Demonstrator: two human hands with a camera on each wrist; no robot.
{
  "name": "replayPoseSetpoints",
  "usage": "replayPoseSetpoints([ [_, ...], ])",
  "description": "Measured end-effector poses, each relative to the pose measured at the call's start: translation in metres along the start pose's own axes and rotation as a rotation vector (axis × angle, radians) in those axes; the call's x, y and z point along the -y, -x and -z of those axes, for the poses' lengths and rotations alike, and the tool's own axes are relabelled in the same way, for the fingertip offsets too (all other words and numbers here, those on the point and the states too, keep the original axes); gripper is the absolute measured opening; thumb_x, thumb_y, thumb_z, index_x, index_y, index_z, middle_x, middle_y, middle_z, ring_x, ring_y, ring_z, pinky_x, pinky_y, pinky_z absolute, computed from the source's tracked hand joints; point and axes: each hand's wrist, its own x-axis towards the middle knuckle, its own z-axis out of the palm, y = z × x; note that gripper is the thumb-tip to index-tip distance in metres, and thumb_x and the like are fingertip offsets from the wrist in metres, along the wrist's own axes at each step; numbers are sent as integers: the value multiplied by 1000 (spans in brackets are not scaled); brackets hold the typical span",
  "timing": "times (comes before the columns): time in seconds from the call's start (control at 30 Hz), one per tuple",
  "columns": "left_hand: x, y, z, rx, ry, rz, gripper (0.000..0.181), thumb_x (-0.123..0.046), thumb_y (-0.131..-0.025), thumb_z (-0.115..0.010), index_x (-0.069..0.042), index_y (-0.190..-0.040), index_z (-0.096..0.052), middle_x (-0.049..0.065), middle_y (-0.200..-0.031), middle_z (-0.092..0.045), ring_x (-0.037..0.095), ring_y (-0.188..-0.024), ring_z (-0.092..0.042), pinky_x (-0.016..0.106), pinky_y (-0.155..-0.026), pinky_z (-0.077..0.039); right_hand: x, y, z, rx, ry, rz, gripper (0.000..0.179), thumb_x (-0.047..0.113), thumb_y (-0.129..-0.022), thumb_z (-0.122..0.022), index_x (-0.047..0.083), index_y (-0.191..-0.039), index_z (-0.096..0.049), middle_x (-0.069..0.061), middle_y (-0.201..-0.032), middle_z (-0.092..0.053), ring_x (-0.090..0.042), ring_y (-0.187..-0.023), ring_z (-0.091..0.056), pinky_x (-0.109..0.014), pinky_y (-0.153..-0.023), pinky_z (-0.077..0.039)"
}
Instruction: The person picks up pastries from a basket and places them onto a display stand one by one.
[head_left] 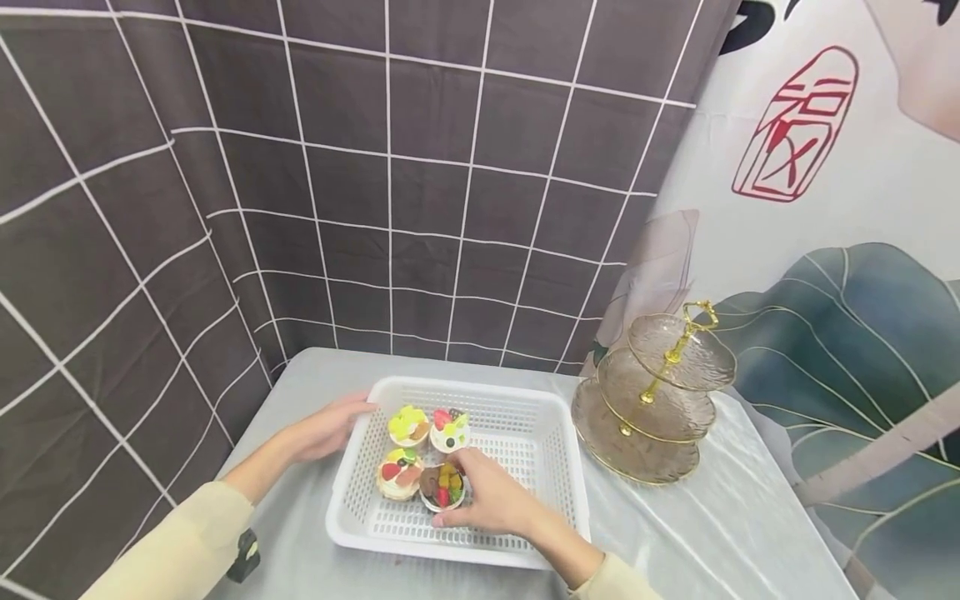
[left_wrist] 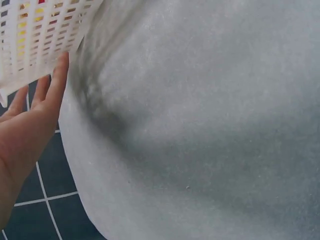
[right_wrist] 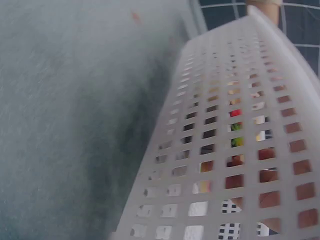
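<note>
In the head view a white perforated plastic basket (head_left: 510, 560) stands on the table, with several small fruit-topped tarts in its left half. My right hand (head_left: 495, 498) reaches inside and grips the front right tart (head_left: 442, 486), topped with brown, orange, green and red pieces. Beside it sit a tart with red fruit (head_left: 400, 475), a yellow-topped tart (head_left: 408, 427) and a tart with red and green pieces (head_left: 450, 431). Fingers extended, my left hand (head_left: 327, 429) touches the basket's left side. The basket wall (right_wrist: 225, 125) largely hides the right hand in the right wrist view.
Right of the basket stands a three-tier glass stand (head_left: 637, 454) with a gold stem and handle. A silvery grey cloth (head_left: 675, 533) covers the table. Dark grid-patterned curtain (head_left: 435, 192) hangs behind and left. A small dark object (head_left: 243, 557) is near the left sleeve.
</note>
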Motion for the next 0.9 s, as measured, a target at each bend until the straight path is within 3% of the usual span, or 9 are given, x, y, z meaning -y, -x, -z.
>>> replayPoseSetpoints([
  [0.17,4,0,-4,4,19,-7,61,-25,-115,-37,0,-167,-19,30,-164,-37,47,-147,-44,54,-111,-52,1,-1,-6,19,-8,-44,85,44,-78,-94,5,-143,-56,-6,-136,-64,-22,-126,-62,-43,-111,-53],
  [0.37,7,0,1,18,7,-21,63,-27,-116,-37,-2,-169,-15,31,-165,-33,47,-148,-42,54,-112,-52,5,-4,-10,22,22,-29,90,34,-79,-95,6,-151,-49,-9,-145,-61,-24,-134,-60,-42,-115,-51],
  [0.63,13,5,6,76,-14,-72,68,-33,-116,-41,-1,-169,-12,29,-168,-29,48,-151,-37,56,-115,-48,7,-3,-11,40,19,-54,79,32,-80,-94,8,-144,-53,-5,-135,-66,-17,-124,-65,-37,-107,-56],
  [0.9,14,5,4,85,-53,-86,68,-36,-116,-39,-1,-169,-12,31,-167,-29,49,-151,-37,56,-116,-46,3,0,-13,29,39,32,72,27,-81,-93,11,-138,-53,5,-124,-62,-4,-111,-62,-27,-99,-57],
])
